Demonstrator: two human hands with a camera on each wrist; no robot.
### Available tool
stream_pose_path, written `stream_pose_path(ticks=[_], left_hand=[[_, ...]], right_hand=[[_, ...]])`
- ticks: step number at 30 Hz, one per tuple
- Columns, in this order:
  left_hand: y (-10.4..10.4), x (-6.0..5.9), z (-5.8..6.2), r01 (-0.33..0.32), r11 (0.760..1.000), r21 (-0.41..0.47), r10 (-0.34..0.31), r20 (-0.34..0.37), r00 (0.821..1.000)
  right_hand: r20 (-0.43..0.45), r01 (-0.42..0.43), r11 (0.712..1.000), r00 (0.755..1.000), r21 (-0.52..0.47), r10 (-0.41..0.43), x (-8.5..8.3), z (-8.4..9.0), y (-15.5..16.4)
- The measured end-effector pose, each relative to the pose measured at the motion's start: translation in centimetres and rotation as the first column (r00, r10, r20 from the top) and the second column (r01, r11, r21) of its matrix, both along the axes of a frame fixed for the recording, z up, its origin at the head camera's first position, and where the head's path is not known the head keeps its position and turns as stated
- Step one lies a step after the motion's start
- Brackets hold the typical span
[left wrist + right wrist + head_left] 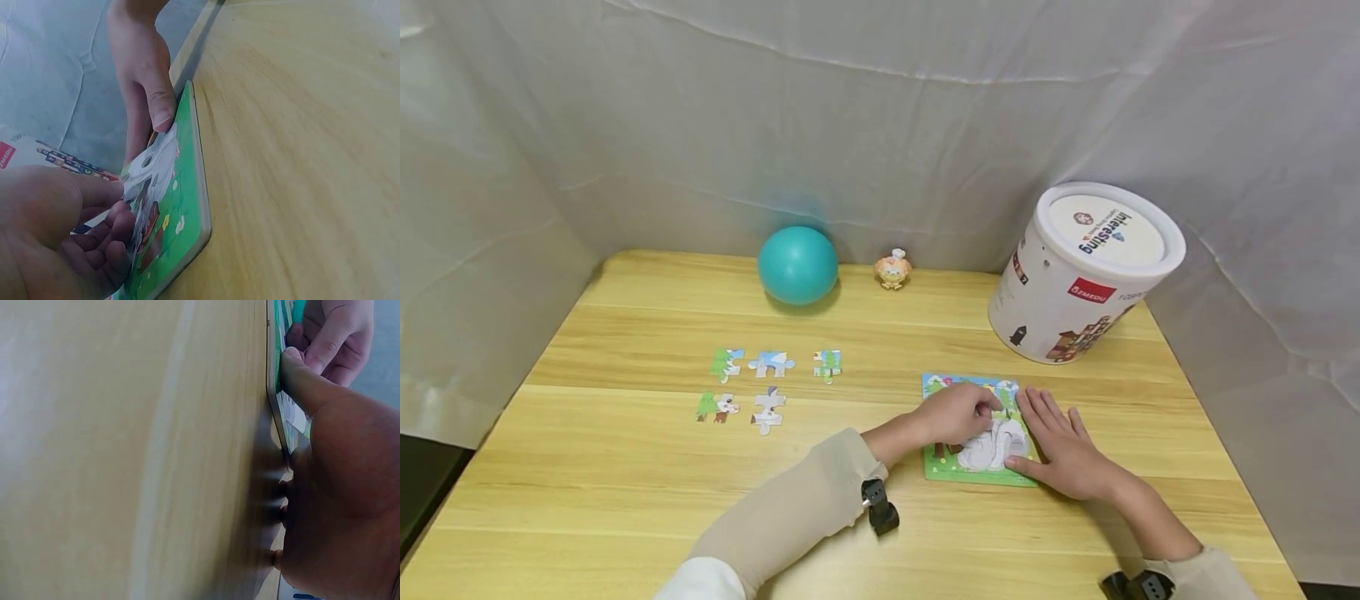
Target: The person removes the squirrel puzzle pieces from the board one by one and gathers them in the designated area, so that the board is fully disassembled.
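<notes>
A jigsaw puzzle board (981, 477) with a green border and a whitish middle area lies on the table. My left hand (957, 414) is over its upper middle, thumb and fingers curled together. In the left wrist view the left hand (69, 231) pinches a whitish puzzle piece (132, 189) at the board's surface; the fingers hide much of it. My right hand (1063, 450) lies with straight, spread fingers along the board's right edge. Its thumb (300, 375) presses on the board's border, while the other fingers rest beside it.
Several loose puzzle pieces (769, 410) lie on the table (625, 483) to the left. Behind them are a teal ball (798, 265) and a small chef-hatted figurine (892, 270). A large white lidded bucket (1060, 308) stands at the back right, by the grey cloth walls (880, 133).
</notes>
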State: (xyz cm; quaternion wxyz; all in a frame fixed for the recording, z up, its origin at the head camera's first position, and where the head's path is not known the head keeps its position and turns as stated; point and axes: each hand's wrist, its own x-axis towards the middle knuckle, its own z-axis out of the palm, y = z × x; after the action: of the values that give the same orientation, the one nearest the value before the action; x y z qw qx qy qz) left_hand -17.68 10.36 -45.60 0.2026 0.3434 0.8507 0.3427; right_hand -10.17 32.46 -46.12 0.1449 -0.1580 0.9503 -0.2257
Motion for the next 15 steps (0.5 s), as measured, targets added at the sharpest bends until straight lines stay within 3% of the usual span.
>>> stream_pose_path(ticks=[10,15], left_hand=[[-0.1,0.0,-0.1,-0.018,0.999,0.051,0.015,0.044,0.999],[-0.1,0.1,-0.1,-0.035,0.997,0.066,0.033,0.041,0.999]], right_hand=[[-0.087,-0.041,0.997,0.996,-0.071,0.034,0.2,-1.4,0.7],[-0.049,-0.027,0.999,0.998,-0.036,0.025,-0.1,-1.6,0.9]])
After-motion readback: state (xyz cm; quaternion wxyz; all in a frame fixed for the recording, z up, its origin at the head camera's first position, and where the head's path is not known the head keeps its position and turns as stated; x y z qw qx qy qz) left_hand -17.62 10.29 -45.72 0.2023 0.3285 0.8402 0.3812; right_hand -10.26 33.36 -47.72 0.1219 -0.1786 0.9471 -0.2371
